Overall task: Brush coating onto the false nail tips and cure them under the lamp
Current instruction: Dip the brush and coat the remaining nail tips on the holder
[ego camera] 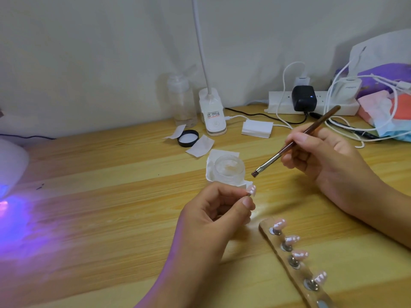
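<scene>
Clear jar (pixel 229 168) just behind L hand (pixel 213 210)

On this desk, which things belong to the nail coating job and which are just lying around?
Job: brush, nail tip in left hand, open jar, holder strip, curing lamp.
Lying about: power strip, clip lamp, clear bottle, face mask.

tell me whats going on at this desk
A person is working on false nail tips. The left hand pinches one nail tip, while the right hand holds a brush just above it, beside an open jar. Four more tips sit on a holder strip. The curing lamp at far left glows purple.
</scene>
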`<control>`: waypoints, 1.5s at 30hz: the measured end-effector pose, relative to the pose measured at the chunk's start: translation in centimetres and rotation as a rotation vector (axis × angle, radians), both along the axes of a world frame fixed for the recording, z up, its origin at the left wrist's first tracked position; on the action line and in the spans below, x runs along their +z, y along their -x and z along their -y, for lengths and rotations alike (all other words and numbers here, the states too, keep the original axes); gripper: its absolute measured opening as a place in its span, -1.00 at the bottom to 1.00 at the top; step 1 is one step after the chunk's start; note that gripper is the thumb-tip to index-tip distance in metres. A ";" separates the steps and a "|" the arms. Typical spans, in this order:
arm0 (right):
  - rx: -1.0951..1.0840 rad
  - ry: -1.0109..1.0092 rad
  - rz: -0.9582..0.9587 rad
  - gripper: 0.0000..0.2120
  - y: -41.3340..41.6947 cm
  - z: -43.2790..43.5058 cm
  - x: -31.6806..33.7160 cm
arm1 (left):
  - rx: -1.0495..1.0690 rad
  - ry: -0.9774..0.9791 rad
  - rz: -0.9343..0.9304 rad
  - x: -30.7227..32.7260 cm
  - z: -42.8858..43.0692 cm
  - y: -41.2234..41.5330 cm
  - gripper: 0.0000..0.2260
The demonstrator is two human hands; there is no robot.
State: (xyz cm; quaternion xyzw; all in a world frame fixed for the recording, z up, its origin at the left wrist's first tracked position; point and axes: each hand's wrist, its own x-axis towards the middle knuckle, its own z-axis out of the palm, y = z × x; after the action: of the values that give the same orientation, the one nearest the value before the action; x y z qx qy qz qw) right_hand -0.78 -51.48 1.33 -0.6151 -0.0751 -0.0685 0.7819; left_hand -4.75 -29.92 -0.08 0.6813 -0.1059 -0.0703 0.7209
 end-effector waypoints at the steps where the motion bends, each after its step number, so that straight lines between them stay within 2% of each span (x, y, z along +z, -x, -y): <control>1: 0.036 -0.021 0.003 -0.92 0.1 0.0 0.1 | -0.002 0.000 -0.004 0.0 0.0 0.0 -0.95; 5: 0.128 -0.006 0.007 -0.88 0.5 -0.3 0.2 | -0.008 -0.009 -0.002 0.0 -0.1 0.0 -0.95; 7: 0.096 0.023 0.009 -0.96 0.5 -0.5 0.1 | -0.008 -0.007 0.000 0.0 -0.1 0.1 -0.94; 10: 0.020 0.027 0.004 -0.88 0.4 -0.3 0.0 | -0.005 -0.011 -0.003 0.0 -0.1 0.1 -0.95; 12: 0.046 0.002 0.022 -0.94 0.4 -0.3 0.1 | -0.008 -0.018 -0.002 0.0 -0.1 0.1 -0.95; 16: 0.110 0.015 0.014 -0.91 0.4 -0.4 0.1 | -0.008 -0.008 -0.004 -0.1 -0.1 0.0 -0.95; 21: 0.016 0.027 0.000 -0.91 0.2 -0.2 -0.1 | -0.014 0.005 -0.004 -0.2 -0.1 0.0 -0.84; 22: 0.037 0.010 0.011 -0.92 0.2 -0.2 0.0 | -0.010 0.005 -0.007 -0.2 -0.1 0.0 -0.87; 24: 0.108 -0.025 0.035 -0.83 0.2 -0.1 0.0 | -0.002 0.018 -0.021 0.0 0.0 0.0 -0.95; 27: 0.192 -0.033 0.063 -0.76 0.3 0.0 -0.1 | 0.001 0.045 -0.031 0.1 0.1 -0.1 -0.96; 33: 0.265 -0.004 0.085 -0.89 0.3 0.2 0.0 | 0.013 0.047 -0.035 0.3 0.1 0.0 -0.94; 40: 0.175 0.014 0.054 -0.80 0.1 0.1 -0.2 | -0.003 0.014 -0.021 0.3 0.0 0.1 -0.96; 42: 0.133 -0.003 0.055 -0.77 -0.1 0.2 -0.1 | -0.006 0.012 -0.020 0.2 -0.1 0.0 -0.90; 45: 0.185 -0.062 0.069 -0.77 -0.1 0.4 0.1 | 0.008 0.000 -0.019 0.1 0.0 0.0 -0.93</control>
State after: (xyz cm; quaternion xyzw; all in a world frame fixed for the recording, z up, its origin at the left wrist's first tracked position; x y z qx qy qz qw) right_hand -0.68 -51.91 1.39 -0.5783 -0.1562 -0.0195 0.8005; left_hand -4.79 -29.97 -0.01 0.6809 -0.0963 -0.0739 0.7223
